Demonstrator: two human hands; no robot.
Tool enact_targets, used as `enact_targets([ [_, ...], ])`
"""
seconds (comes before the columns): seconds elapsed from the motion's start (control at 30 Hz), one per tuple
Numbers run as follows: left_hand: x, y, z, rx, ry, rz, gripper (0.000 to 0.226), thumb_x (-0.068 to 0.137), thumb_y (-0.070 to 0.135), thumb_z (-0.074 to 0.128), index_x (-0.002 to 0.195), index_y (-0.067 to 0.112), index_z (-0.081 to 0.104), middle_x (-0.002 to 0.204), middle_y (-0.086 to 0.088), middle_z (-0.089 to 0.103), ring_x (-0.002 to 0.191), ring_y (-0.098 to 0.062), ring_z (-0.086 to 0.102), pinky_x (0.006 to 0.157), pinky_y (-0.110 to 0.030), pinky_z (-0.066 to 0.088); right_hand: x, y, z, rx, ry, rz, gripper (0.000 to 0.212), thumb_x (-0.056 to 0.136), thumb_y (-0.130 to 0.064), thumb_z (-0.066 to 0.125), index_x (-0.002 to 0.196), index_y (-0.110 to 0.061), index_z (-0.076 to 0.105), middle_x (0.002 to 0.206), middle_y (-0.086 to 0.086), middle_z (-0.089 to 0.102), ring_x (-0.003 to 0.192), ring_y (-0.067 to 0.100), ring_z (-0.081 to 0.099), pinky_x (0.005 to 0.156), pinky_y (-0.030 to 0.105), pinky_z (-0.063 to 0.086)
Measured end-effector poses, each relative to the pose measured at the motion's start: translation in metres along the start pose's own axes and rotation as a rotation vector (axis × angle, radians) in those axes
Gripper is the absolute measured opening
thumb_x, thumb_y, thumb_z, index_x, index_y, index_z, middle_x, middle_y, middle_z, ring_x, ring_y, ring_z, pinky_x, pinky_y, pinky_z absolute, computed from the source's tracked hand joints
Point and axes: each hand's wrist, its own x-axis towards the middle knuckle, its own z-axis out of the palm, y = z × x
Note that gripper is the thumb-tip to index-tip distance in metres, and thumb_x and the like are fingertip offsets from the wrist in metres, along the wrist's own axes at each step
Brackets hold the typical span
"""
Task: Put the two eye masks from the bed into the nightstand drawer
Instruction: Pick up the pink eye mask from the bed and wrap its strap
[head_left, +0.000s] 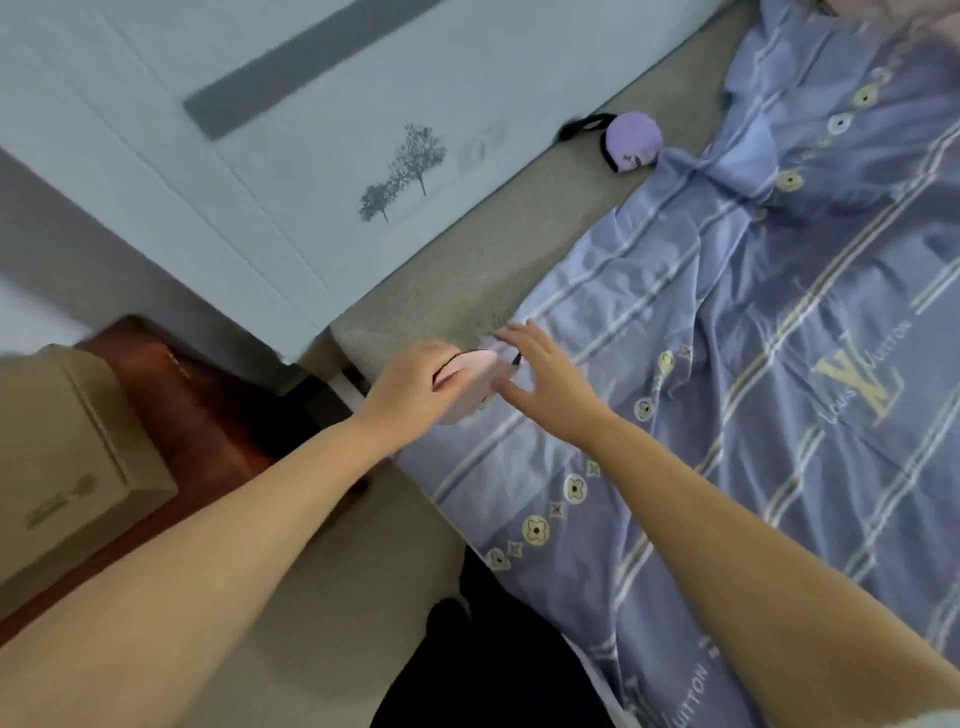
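Observation:
A pink eye mask (474, 375) lies at the near corner of the bed, on the edge of the blue patterned quilt (753, 364). My left hand (415, 389) is closed around its left side. My right hand (540, 374) hovers just right of it with fingers spread, touching or nearly touching the mask. A purple eye mask (632, 139) with a black strap lies farther up the bed near the headboard, on the bare beige mattress strip. The nightstand (67, 467) stands at the left, beige, its drawer front facing me and shut.
The white headboard (291, 171) with a tree print runs along the top left. A reddish-brown piece of furniture (197, 405) sits between nightstand and bed. Beige floor (332, 597) lies below my arms. My dark trouser legs (493, 665) show at the bottom.

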Motion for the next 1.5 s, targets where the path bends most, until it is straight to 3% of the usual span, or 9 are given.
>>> enact_targets([
  [0.13,-0.049,0.044,-0.074,-0.167,0.102,-0.049,0.039,0.09,0.016,0.055,0.058,0.035,0.045,0.055,0.016,0.046,0.054,0.012,0.048,0.051,-0.005,0.035,-0.053,-0.093,-0.021,0.198,-0.149,0.031,0.023,0.086,-0.038,0.059,0.07,-0.02,0.06,0.065,0.003,0.051,0.057,0.011,0.046,0.061,0.029,0.036],
  [0.3,-0.097,0.075,-0.125,-0.156,0.226,-0.115,0.019,0.091,0.028,0.052,0.086,0.012,0.062,0.08,0.0,0.06,0.074,-0.015,0.053,0.065,-0.027,0.04,-0.112,-0.161,-0.051,0.313,-0.15,0.047,0.036,0.085,-0.043,0.057,0.06,-0.02,0.047,0.052,-0.006,0.043,0.047,0.011,0.037,0.051,0.026,0.027],
  [0.5,-0.146,0.13,-0.146,0.074,0.245,0.232,0.053,0.086,0.046,0.053,0.131,0.021,0.044,0.136,-0.001,0.047,0.124,-0.014,0.041,0.106,-0.027,0.028,-0.162,-0.204,-0.071,0.491,0.027,0.0,0.016,0.088,-0.031,0.059,0.083,-0.018,0.068,0.075,0.004,0.068,0.063,0.015,0.061,0.054,0.021,0.044],
  [0.67,-0.159,0.17,-0.143,-0.021,0.082,0.242,0.016,0.085,0.04,0.059,0.088,0.025,0.064,0.088,0.002,0.068,0.079,-0.01,0.06,0.073,-0.033,0.046,-0.183,-0.218,-0.093,0.606,0.069,0.018,0.032,0.087,-0.032,0.059,0.095,-0.002,0.066,0.086,0.014,0.067,0.075,0.024,0.061,0.067,0.035,0.049],
  [0.73,-0.152,0.183,-0.149,-0.062,0.122,0.23,0.033,0.089,0.034,0.056,0.06,0.021,0.048,0.061,0.002,0.051,0.055,-0.008,0.044,0.055,-0.029,0.034,-0.191,-0.221,-0.108,0.578,0.083,-0.01,0.023,0.086,-0.032,0.061,0.092,-0.011,0.069,0.085,0.007,0.069,0.074,0.019,0.065,0.064,0.03,0.053],
  [0.9,-0.141,0.215,-0.164,-0.16,-0.025,0.263,0.041,0.092,0.036,0.051,0.058,0.015,0.039,0.053,0.013,0.036,0.049,-0.003,0.033,0.045,-0.013,0.027,-0.207,-0.226,-0.145,0.326,0.25,-0.119,0.04,0.077,-0.04,0.069,0.109,-0.027,0.05,0.103,-0.006,0.061,0.093,0.008,0.061,0.073,0.022,0.051],
  [1.03,-0.14,0.233,-0.164,-0.454,0.061,0.261,0.035,0.085,0.048,0.052,0.063,0.02,0.053,0.06,0.012,0.049,0.055,-0.006,0.044,0.049,-0.015,0.035,-0.22,-0.23,-0.157,0.435,-0.074,-0.196,0.021,0.084,-0.031,0.064,0.102,-0.02,0.063,0.088,-0.007,0.073,0.083,0.012,0.07,0.066,0.021,0.055],
  [1.17,-0.138,0.232,-0.149,-1.25,-0.077,0.144,0.055,0.089,0.057,0.038,0.112,0.015,0.065,0.112,-0.008,0.068,0.097,-0.024,0.065,0.084,-0.038,0.054,-0.212,-0.237,-0.161,0.787,0.028,-0.203,0.028,0.089,-0.018,0.058,0.114,-0.005,0.06,0.099,0.008,0.07,0.086,0.02,0.069,0.068,0.027,0.058],
  [1.5,-0.147,0.225,-0.121,-1.112,-0.268,0.096,0.02,0.089,0.011,0.054,0.088,0.012,0.074,0.072,0.003,0.07,0.068,-0.01,0.064,0.078,-0.03,0.058,-0.197,-0.23,-0.166,1.019,0.025,-0.204,0.021,0.089,-0.018,0.056,0.108,-0.012,0.063,0.09,0.0,0.074,0.079,0.014,0.07,0.065,0.026,0.058],
])
